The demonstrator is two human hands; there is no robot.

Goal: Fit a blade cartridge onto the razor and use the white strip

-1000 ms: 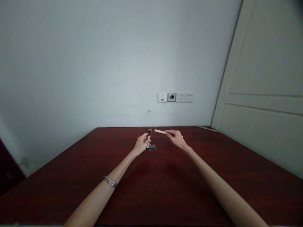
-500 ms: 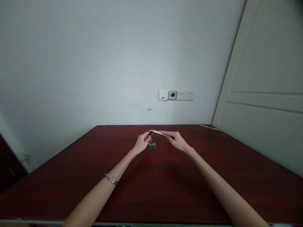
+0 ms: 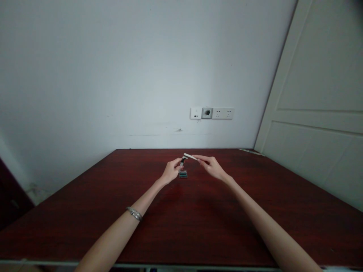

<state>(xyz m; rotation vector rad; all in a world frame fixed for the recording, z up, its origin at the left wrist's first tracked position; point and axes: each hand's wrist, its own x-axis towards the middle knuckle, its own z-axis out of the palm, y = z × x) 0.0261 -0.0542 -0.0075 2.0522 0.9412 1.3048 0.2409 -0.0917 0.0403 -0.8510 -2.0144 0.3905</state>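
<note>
Both arms reach far out over a dark red table (image 3: 198,219). My left hand (image 3: 171,171) is closed round a slim razor-like handle (image 3: 182,162) with a dark head, held upright. My right hand (image 3: 211,167) pinches a thin white stick (image 3: 190,156) whose free end meets the top of the handle. A small dark box with a clear lid (image 3: 183,174) lies on the table just below and between the hands. A silver bracelet (image 3: 134,214) is on my left wrist.
A white wall stands behind the table with a row of sockets (image 3: 212,113). A cream panelled door (image 3: 320,113) borders the table's right side. A pale flat strip (image 3: 251,152) lies at the back right corner of the table.
My right hand has brought the white stick leftwards until its tip meets the head of the handle in my left hand. The view has shifted slightly.
</note>
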